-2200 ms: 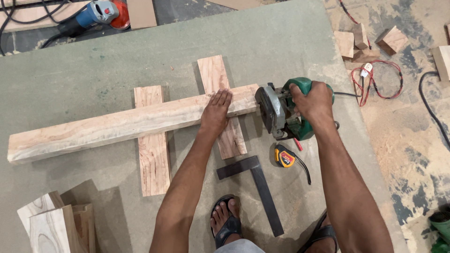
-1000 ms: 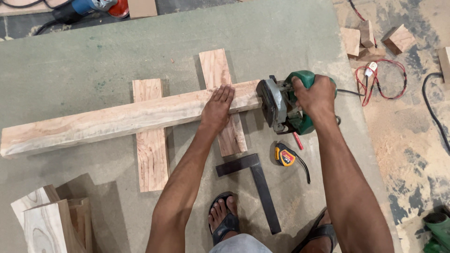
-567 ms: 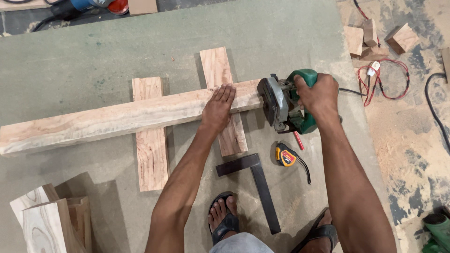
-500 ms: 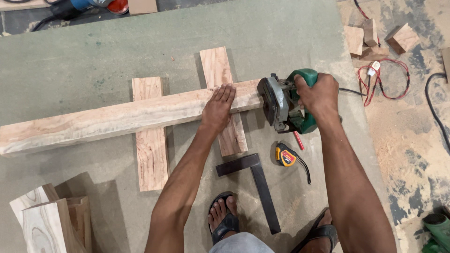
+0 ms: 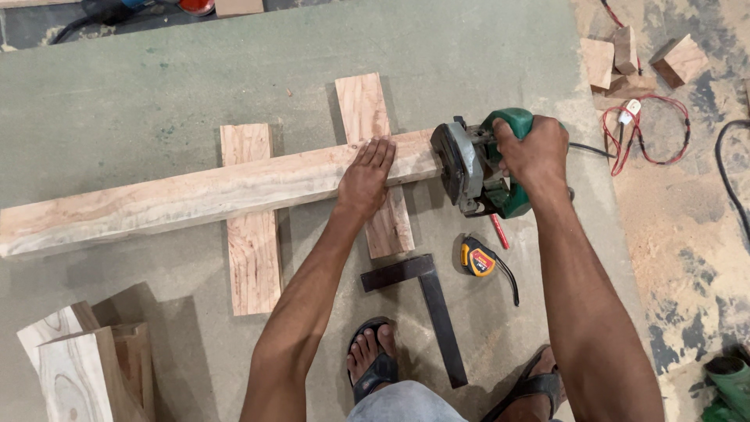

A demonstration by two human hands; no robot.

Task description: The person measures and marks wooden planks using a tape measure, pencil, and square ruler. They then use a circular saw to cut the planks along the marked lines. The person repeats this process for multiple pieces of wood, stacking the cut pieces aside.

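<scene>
Beam: the long wooden beam (image 5: 211,191) lies across two short boards on the green floor sheet, its right end meeting the saw blade.
Saw: the green circular saw (image 5: 480,166) sits at that right end, its blade guard against the end of the wood — I judge that the cut is at the very end, so only a thin piece would come off.
Right hand: my right hand (image 5: 531,148) is wrapped tight round the saw's handle, fingers fully closed over the top of it.
Left hand: my left hand (image 5: 366,176) lies flat and open on the beam, palm down, fingers spread toward the blade, gripping nothing — just pressing the wood onto the boards.
Doing it well: I think I should keep the left hand's weight over the nearer support board (image 5: 375,160) so the beam does not rock, and hold my fingertips well clear of the blade's line.
Supports: the farther support board (image 5: 250,219) carries the middle of the beam; the left end rests free.
Cord: the saw's black cable (image 5: 590,148) trails off to the right, away from the cut; I should keep it there.
Nearby: a steel square (image 5: 426,305) and a yellow tape measure (image 5: 478,258) lie on the floor just below the saw, beside my sandalled foot (image 5: 371,359).
</scene>
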